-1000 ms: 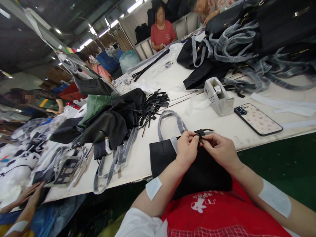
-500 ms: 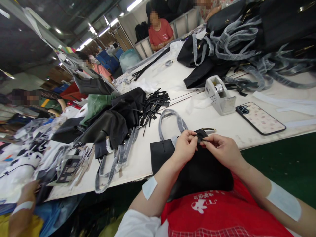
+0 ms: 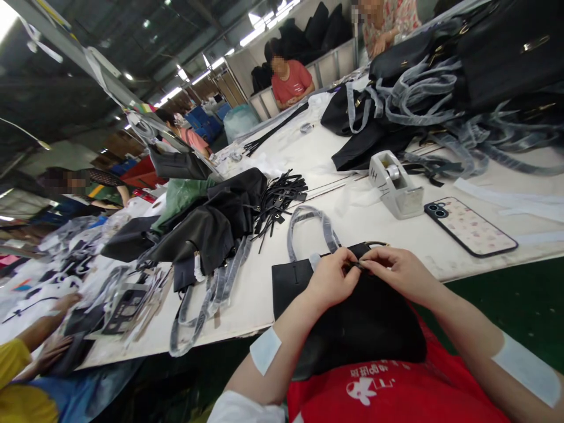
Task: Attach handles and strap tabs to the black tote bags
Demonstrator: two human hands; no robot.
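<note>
Pinching black strap [image 3: 359, 266] in near-closed left hand [image 3: 333, 278] and right hand [image 3: 397, 267] at black handbag [image 3: 363, 326]; might slip through scant fingertip grip.

Smooth, matt, leather-like bag [image 3: 356, 329]

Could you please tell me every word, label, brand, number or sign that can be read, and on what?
Nothing can be read with certainty.
Red apron: white characters by a white logo, too small and blurred to read.
Tape dispenser: dark strokes on its side, not clear as letters or numbers.
Co-worker's pink shirt: white print, too small to read.
Black bag against the apron: no lettering visible.
</note>
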